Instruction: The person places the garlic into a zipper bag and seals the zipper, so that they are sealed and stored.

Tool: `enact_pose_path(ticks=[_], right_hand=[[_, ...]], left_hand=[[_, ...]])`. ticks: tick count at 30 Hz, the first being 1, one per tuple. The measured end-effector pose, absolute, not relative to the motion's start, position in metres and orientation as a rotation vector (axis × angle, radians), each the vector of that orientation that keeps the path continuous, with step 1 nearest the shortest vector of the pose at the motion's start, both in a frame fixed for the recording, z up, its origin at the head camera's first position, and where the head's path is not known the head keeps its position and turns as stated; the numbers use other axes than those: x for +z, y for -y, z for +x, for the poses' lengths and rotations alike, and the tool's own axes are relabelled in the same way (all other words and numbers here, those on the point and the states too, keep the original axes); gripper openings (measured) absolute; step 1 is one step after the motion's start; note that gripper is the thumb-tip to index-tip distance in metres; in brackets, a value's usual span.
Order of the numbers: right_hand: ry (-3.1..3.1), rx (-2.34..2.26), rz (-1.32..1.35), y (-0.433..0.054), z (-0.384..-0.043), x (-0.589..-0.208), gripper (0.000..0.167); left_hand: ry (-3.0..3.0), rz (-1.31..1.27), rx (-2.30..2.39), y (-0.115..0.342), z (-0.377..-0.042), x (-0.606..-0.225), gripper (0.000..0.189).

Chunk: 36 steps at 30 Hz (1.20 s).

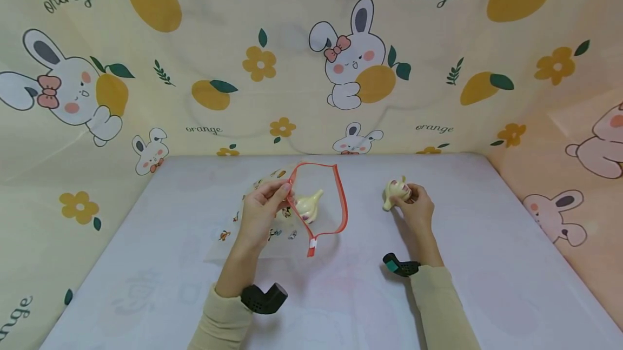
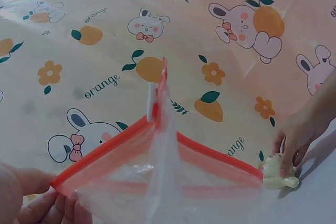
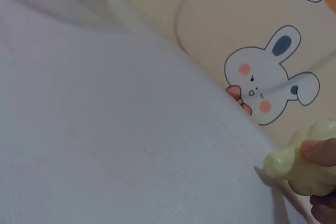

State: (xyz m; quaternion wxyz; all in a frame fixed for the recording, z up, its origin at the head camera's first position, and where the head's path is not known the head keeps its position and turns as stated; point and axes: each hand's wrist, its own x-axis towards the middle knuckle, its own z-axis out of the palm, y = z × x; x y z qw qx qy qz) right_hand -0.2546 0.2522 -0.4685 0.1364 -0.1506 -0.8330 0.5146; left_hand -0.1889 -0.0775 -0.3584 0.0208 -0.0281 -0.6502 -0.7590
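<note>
The zip bag (image 1: 343,206) is left of centre over the counter (image 1: 506,263), one garlic bulb (image 1: 307,208) inside, the left hand (image 1: 260,212) at its mouth's left edge. Well right, the right hand (image 1: 419,209) holds another bulb (image 1: 392,193). Cloth (image 1: 292,14) hangs behind.

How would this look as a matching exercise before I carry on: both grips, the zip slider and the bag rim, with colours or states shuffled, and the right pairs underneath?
Column one
1. left grip
2. right grip
3. zip slider
4. bag rim

Column two
A. red-orange, spread open
B. holding a garlic-shaped piece
C. white
D. pinching the bag rim

Pairs: 1-D; 2-B; 3-C; 4-A
</note>
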Motion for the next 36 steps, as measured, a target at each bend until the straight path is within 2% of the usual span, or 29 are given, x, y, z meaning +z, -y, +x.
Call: enact_pose_path(ticks=[15,26,36], right_hand=[[2.364,1.513,-0.425,-0.25,-0.254,-0.46,0.053],[2.355,1.494,-0.4,-0.243,-0.252,-0.441,0.056],[2.331,1.487,-0.334,-0.238,-0.248,-0.429,0.052]], left_hand=[[1.995,-0.085,-2.372,0.077,-0.189,-0.359,0.026],[2.01,-0.077,-2.367,0.077,-0.189,-0.359,0.026],[2.039,-0.074,-2.348,0.078,-0.189,-0.36,0.026]])
